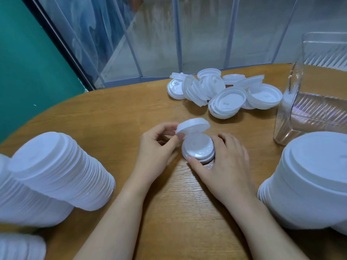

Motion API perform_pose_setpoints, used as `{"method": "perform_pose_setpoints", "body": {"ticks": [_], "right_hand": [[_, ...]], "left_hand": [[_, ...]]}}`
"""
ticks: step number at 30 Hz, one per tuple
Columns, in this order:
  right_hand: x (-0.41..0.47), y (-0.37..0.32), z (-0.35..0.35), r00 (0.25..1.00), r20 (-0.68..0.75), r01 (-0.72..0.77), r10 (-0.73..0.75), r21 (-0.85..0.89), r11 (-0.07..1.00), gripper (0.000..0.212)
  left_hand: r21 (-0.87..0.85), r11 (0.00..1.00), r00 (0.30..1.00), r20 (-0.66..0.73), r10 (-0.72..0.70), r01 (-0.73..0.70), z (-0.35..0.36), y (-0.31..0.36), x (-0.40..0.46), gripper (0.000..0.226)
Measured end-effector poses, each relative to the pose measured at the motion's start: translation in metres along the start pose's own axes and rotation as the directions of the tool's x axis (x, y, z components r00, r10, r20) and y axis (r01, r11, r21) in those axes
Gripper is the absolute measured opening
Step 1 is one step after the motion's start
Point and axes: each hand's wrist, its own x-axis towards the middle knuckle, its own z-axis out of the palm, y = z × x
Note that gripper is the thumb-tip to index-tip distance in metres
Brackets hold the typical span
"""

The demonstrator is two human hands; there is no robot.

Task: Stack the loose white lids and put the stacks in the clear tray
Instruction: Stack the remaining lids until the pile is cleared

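A small stack of white lids (198, 150) sits on the wooden table (122, 109) in the middle. My left hand (157, 145) pinches one white lid (193, 125) by its edge and holds it tilted above that stack. My right hand (223, 164) curls around the right side of the small stack, thumb at its front edge. A heap of loose white lids (223, 91) lies further back. The clear tray (315, 94) stands at the right, with nothing visible inside.
Tall stacks of white lids lean at the near left (60, 171) and stand at the near right (308, 184). A clear curtain with grey rails (176, 44) hangs behind the table's far edge. A teal wall (28, 62) is at the left.
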Motion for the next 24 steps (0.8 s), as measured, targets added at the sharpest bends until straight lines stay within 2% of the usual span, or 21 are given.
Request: {"method": "perform_pose_setpoints", "body": {"ticks": [4,12,17,21,24], "right_hand": [[0.001,-0.002,0.000,1.000,-0.013,-0.004,0.004,0.007,1.000,0.087],[0.003,0.003,0.001,1.000,-0.026,-0.009,0.011,0.091,0.996,0.092],[0.002,0.004,-0.003,0.998,-0.066,0.032,-0.019,0.191,0.981,0.078],[0.002,0.004,-0.003,0.998,-0.055,0.039,-0.030,0.179,0.983,0.087],[0.003,0.002,-0.001,0.999,-0.041,0.024,-0.018,0.151,0.988,0.092]], "left_hand": [[0.055,0.998,0.997,0.076,0.023,-0.027,-0.005,-0.006,-0.003,0.021],[0.047,0.995,0.980,0.182,0.075,-0.085,-0.007,-0.005,-0.004,0.022],[0.019,0.996,0.978,0.193,0.076,-0.082,-0.007,-0.007,-0.004,0.028],[0.031,0.993,0.970,0.219,0.106,-0.116,-0.008,-0.009,-0.005,0.031],[0.104,0.984,0.965,0.237,0.114,-0.142,-0.009,-0.013,-0.004,0.037]]}}
